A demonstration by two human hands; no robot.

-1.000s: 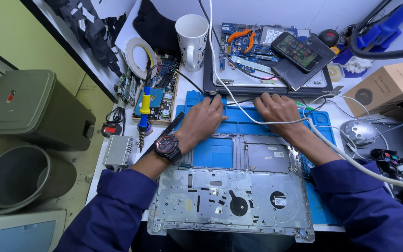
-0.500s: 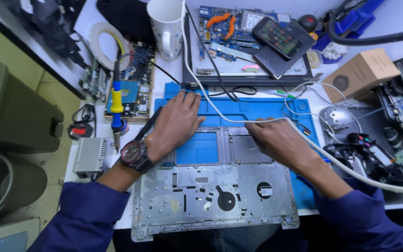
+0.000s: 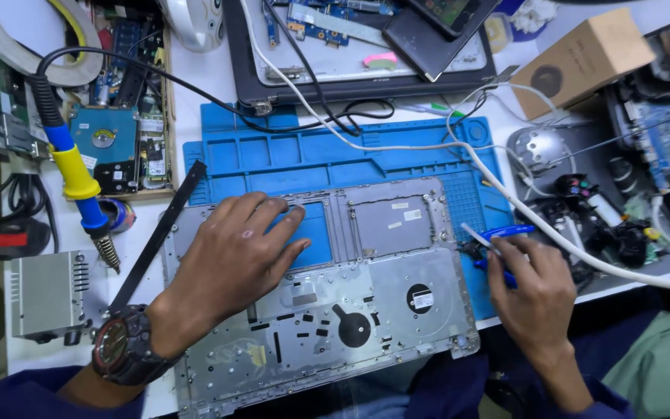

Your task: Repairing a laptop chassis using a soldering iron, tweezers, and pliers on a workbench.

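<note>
Blue mat (image 3: 296, 159): one, centre of frame, under the work.
Laptop palmrest shell (image 3: 366, 310): one, silver, underside up, lower centre on the mat.
Dark laptop base (image 3: 350, 74): one, top centre, boards and a phone lying on it.
Cardboard box (image 3: 583, 58): one, upper right.
Soldering iron (image 3: 75, 174): one, blue and yellow, left, tip down beside a grey metal box (image 3: 48, 295).
Left hand (image 3: 230, 260): flat on the shell, fingers spread, gripping nothing.
Right hand (image 3: 533, 283): closed around blue-handled cutters (image 3: 502, 252) at the shell's right edge.
Step, judged: bracing the shell while bringing the tool in.
Next move, judged: needs the tool tip guided onto a fastener or clip, shell kept pinned.
</note>
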